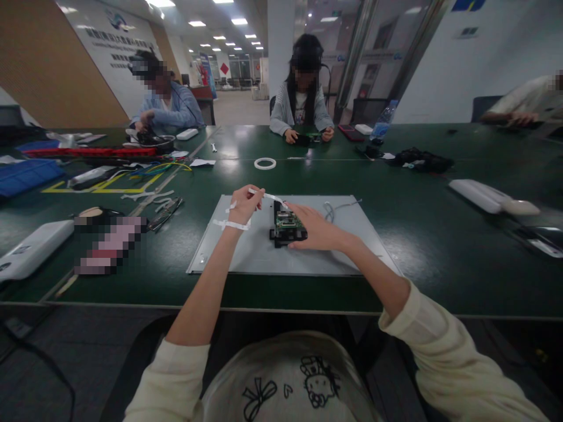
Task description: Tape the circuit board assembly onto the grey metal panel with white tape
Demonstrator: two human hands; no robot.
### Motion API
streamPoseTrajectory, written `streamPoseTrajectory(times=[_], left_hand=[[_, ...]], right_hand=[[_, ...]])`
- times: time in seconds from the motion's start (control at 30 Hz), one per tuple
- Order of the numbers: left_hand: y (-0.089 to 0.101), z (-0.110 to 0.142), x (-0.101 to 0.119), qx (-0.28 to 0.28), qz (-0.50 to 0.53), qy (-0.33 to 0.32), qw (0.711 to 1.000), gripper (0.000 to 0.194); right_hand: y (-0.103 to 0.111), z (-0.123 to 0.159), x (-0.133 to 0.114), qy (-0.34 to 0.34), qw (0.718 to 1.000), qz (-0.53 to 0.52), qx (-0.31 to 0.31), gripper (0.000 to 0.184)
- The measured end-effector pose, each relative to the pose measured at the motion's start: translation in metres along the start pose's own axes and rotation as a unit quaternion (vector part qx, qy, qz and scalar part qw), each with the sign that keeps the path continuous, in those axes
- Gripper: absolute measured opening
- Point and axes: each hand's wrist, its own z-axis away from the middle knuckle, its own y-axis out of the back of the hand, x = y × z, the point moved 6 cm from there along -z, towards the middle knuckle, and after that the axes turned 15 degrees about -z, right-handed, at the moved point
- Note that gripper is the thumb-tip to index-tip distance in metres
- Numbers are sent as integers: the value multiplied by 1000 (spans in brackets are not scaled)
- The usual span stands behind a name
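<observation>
My left hand (245, 205) pinches one end of a narrow white tape strip (271, 197), which stretches right toward the fingertips of my right hand. More bits of white tape (233, 224) cling to my left wrist and the back of that hand. My right hand (319, 227) spans a black device with a green circuit board (288, 220), thumb at its near edge and fingers at its far side. Part of the device is hidden under the palm. It lies on a white board (246, 258), and a thin grey cable (329, 211) trails behind it.
A roll of white tape (265, 164) lies beyond the white board. At left are tape strips (153, 199), glasses (166, 214), a white power bank (37, 249) and a blue tray (29, 176). White devices (479, 195) lie right. Other people (303, 99) sit across the green table.
</observation>
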Motion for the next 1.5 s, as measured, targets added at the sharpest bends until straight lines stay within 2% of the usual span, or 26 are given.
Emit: streamPoseTrajectory(times=[0.17, 0.3, 0.43, 0.57, 0.67, 0.83, 0.93, 1.0, 1.07, 1.13, 1.17, 1.23, 1.37, 1.5], left_hand=[[-2, 2, 2, -6, 3, 8, 1000, 22], [-3, 5, 5, -32, 55, 14, 998, 22], [-9, 9, 10, -103, 151, 22, 983, 25], [-10, 11, 12, -114, 133, 18, 984, 27], [-12, 10, 8, -110, 77, 7, 991, 25], [-14, 6, 1, -106, -68, -31, 992, 21], [-14, 7, 0, -87, -202, -64, 973, 21], [-15, 10, 4, -65, -322, -107, 938, 21], [-18, 14, 7, -53, -429, -150, 889, 22], [-22, 17, 8, -54, -489, -168, 854, 22], [-23, 18, 8, -56, -501, -168, 847, 23], [-23, 17, 6, -55, -496, -155, 852, 24], [-21, 14, 4, -56, -440, -126, 888, 24], [-24, 15, 4, -68, -413, -135, 898, 23]], right_hand=[[4, -1, -2, -13, 999, -8, 32, 88], [17, -3, 2, -42, 990, -66, 119, 69], [25, -6, 15, -94, 950, -214, 205, 54], [17, -10, 25, -157, 900, -354, 201, 35], [14, -11, 27, -172, 889, -376, 199, 24], [20, -8, 32, -183, 880, -371, 233, 19], [24, -7, 34, -175, 880, -355, 261, 19], [28, -6, 34, -159, 891, -320, 280, 19], [31, -5, 33, -136, 906, -274, 294, 20], [34, -4, 29, -115, 919, -235, 295, 21], [34, -4, 28, -109, 924, -222, 293, 20], [34, -5, 24, -101, 931, -203, 286, 19], [36, -6, 23, -98, 941, -143, 291, 18], [37, -6, 28, -100, 944, -92, 301, 17]])
